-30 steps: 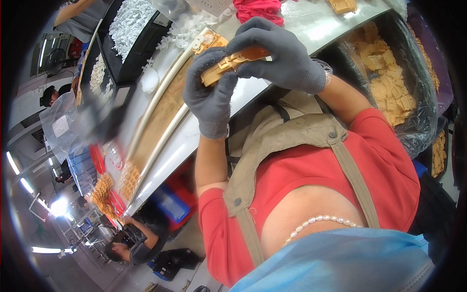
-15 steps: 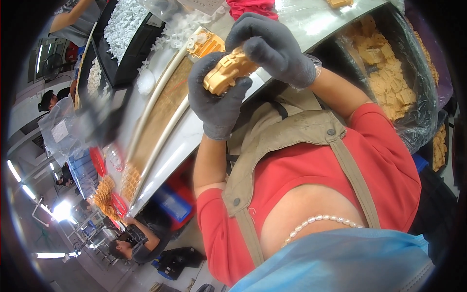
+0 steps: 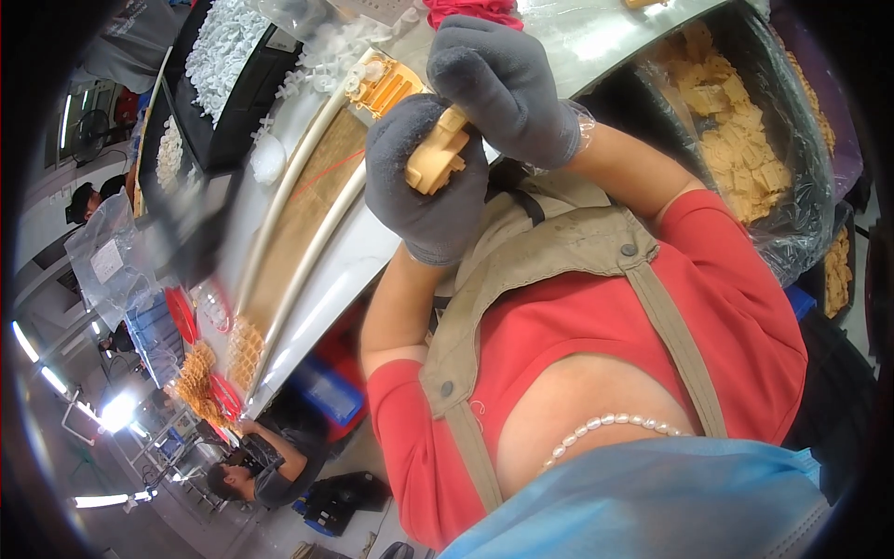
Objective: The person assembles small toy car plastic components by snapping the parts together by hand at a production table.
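Observation:
Wrapped in grey gloves, my two hands meet above the near edge of the worktable. A tan moulded plastic part (image 3: 438,156), stepped along its side, pokes out of the closed fingers of my left hand (image 3: 410,200). My right hand (image 3: 507,98) is curled against the part's upper end, its fingers closed and their grip partly hidden. Just beyond my left hand lies an orange slotted plastic piece (image 3: 389,88), with small clear pieces at its left end.
A brown conveyor belt (image 3: 312,177) between pale rails runs toward lower left. Black trays of white plastic pieces (image 3: 226,61) stand beyond it. At right, a bag-lined bin holds tan parts (image 3: 740,140). Another person (image 3: 251,480) works at the belt's far end.
My left fingers have closed further round the tan part, covering more of it. My right hand has curled from a spread thumb-and-finger hold into a tighter grip.

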### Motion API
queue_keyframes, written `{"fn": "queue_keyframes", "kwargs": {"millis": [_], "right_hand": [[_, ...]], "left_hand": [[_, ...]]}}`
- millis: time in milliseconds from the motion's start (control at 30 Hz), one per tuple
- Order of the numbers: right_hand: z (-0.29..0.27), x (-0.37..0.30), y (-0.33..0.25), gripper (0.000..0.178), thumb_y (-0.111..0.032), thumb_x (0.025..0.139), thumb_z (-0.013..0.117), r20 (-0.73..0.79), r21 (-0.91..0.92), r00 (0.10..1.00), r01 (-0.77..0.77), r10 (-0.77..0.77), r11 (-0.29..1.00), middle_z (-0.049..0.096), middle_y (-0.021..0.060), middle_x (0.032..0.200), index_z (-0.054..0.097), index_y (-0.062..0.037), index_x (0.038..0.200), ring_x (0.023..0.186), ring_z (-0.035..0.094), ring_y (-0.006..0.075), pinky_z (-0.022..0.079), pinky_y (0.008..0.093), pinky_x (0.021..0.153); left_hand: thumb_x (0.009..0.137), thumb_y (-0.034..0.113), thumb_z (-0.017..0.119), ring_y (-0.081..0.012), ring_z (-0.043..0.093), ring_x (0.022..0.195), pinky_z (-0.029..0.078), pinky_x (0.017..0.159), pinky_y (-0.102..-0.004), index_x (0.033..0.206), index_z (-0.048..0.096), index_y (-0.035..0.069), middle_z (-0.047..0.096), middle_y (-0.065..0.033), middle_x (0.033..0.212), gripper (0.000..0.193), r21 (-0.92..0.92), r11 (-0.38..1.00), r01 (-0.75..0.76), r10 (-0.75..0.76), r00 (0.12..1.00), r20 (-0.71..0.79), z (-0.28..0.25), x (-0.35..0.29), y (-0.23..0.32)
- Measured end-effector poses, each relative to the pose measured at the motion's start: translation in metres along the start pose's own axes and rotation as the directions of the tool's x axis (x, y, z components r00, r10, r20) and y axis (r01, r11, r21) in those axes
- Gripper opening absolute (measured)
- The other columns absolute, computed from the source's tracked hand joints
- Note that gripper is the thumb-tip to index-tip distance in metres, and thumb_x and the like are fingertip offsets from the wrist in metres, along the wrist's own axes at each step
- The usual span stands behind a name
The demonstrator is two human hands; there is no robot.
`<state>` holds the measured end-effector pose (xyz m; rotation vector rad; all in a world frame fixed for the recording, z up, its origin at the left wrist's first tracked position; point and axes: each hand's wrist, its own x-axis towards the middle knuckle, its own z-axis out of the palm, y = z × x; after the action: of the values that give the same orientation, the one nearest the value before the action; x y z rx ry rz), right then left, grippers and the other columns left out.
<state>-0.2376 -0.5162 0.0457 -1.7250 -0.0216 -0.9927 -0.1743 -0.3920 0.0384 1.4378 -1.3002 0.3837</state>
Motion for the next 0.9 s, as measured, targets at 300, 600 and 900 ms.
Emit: {"fn": "queue_keyframes", "kwargs": {"millis": [300,600,900], "right_hand": [[-0.017,-0.001,0.008,0.037,-0.020,0.081,0.066,0.120,-0.134,0.993,0.001,0.015,0.991,0.059,0.0116,0.097,0.051,-0.0043,0.111,0.096,0.057,0.0190,0.048,0.0298,0.075],[-0.113,0.049,0.028,0.028,-0.011,0.081,0.065,-0.393,-0.226,0.912,0.026,-0.116,0.974,0.062,0.0031,0.085,0.056,-0.0013,0.105,0.075,0.059,0.0088,0.049,0.0238,0.068],[-0.217,0.294,0.123,0.055,-0.036,0.067,0.068,-0.596,-0.658,0.765,-0.289,-0.245,0.695,0.064,0.0174,0.088,0.055,0.0006,0.106,0.068,0.063,0.0216,0.051,0.0313,0.065]], "left_hand": [[0.072,0.000,0.070,-0.0243,0.050,0.109,0.046,0.089,-0.0360,0.122,0.038,0.003,0.049,-0.0127,0.117,0.059,-0.526,0.714,0.463,-0.547,0.837,-0.006,-0.015,0.010,-0.013],[0.074,0.005,0.069,-0.0241,0.040,0.119,0.034,0.099,-0.0348,0.142,0.019,0.007,0.035,-0.0108,0.134,0.084,-0.555,0.682,0.476,-0.467,0.868,0.171,-0.001,0.028,0.000],[0.076,0.010,0.066,-0.0214,0.047,0.105,0.042,0.089,-0.0328,0.130,0.037,-0.002,0.045,-0.0136,0.121,0.063,-0.088,0.618,0.781,-0.786,0.617,-0.044,-0.058,-0.029,-0.077]]}}
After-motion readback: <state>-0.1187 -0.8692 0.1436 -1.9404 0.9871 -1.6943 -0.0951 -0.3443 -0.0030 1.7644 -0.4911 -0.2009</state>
